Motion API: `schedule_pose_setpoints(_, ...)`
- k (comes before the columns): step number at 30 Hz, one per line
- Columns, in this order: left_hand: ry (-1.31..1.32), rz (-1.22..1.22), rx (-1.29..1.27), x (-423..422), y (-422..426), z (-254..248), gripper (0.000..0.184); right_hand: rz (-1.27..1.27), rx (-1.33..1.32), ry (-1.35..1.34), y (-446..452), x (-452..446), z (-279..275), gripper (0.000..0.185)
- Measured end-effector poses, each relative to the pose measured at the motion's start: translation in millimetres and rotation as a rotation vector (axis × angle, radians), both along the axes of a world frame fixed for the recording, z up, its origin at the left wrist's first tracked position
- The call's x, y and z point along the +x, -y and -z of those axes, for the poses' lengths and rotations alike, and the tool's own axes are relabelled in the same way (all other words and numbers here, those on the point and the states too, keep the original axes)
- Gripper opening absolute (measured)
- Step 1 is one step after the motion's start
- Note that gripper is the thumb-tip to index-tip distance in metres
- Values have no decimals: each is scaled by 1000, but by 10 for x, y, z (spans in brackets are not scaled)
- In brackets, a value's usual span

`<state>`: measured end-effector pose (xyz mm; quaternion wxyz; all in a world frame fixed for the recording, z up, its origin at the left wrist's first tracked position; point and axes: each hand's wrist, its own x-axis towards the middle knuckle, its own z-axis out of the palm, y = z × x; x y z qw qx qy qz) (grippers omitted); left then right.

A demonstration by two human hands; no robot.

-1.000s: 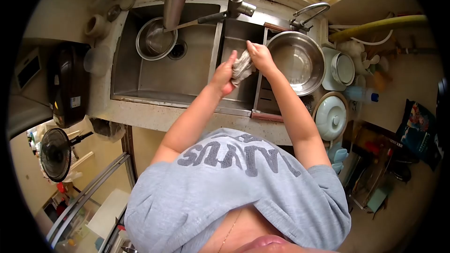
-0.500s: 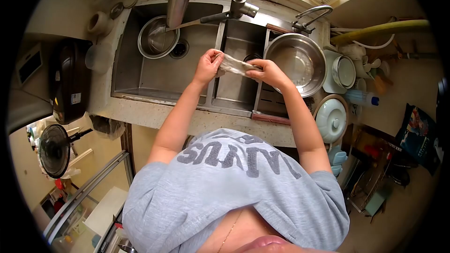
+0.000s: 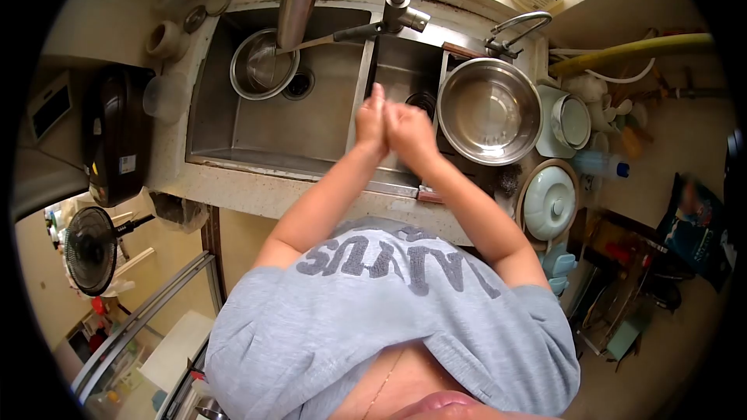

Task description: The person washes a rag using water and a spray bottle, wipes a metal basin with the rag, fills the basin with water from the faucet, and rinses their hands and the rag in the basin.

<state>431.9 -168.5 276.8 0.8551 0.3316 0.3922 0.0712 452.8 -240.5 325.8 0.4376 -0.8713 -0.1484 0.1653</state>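
Left hand (image 3: 371,126) and right hand (image 3: 411,134): positioned together, touching, above the narrow middle sink compartment (image 3: 393,78). The left thumb is extended, pointing away from the body; the right fingers appear curled in against the left hand. Motion blur and the angle conceal the contact area, so how tightly either set of fingers is closed, and on what, cannot be told.

Work item: judged to be a cloth bunched between the palms. The fingers hide it; its presence cannot be confirmed in this view.

Handling (judgement): a cloth of this kind should be light, limp and not fragile, but slippery when wet. Take hold at opposite ends with full-palm grips; fingertip holds may slip under twisting.

Surroundings, relative to the fingers:
- Right, near: round stainless-steel basin (image 3: 472,97).
- Right and nearer the body: pale green lidded pot (image 3: 550,198).
- Left: wide sink compartment (image 3: 303,128), with a round metal pan (image 3: 264,96) inside, beside the drain.
- Toward the body: speckled surface (image 3: 233,186).
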Motion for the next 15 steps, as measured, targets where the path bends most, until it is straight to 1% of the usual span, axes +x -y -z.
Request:
schedule_pose_setpoints(1, -31, 45, 60, 52, -173, 27, 38, -55, -44, 48, -25, -44, -84, 39)
schedule_pose_setpoints(2, -63, 56, 89, 8, -90, 45, 38, -108, -91, 86, -24, -83, -138, 39)
schedule_pose_setpoints(3, -87, 66, 125, -7, 30, -116, 39, 33, -33, -24, -23, 50, -22, 39)
schedule_pose_setpoints(4, -112, 76, 163, 22, 152, -231, 42, 111, -86, -59, -10, 211, -111, 40)
schedule_pose_setpoints(6, -96, 17, 171, 34, 223, -187, 42, 116, -21, -113, 17, 218, -67, 40)
schedule_pose_setpoints(8, -109, 177, 203, 88, -188, 144, 40, -72, -93, 11, -15, -16, -55, 40)
schedule_pose_setpoints(9, -128, 189, 132, 94, -217, 133, 39, -253, -179, 89, -56, -120, -167, 40)
schedule_pose_setpoints(10, -148, 200, 61, 102, -243, -40, 39, -147, -174, 119, -47, -69, -152, 40)
schedule_pose_setpoints(12, -141, 175, -152, 39, -2, -428, 40, 71, -158, 179, -33, 211, -59, 41)
schedule_pose_setpoints(13, 28, 169, -169, 51, 67, -362, 46, 128, -159, 52, 44, 377, 70, 43)
schedule_pose_setpoints(14, 24, 259, -117, 36, 13, -291, 48, 12, -172, -119, 156, 542, 245, 37)
schedule_pose_setpoints(15, 32, 348, -59, 54, -107, -229, 50, -28, -130, -125, 227, 569, 358, 34)
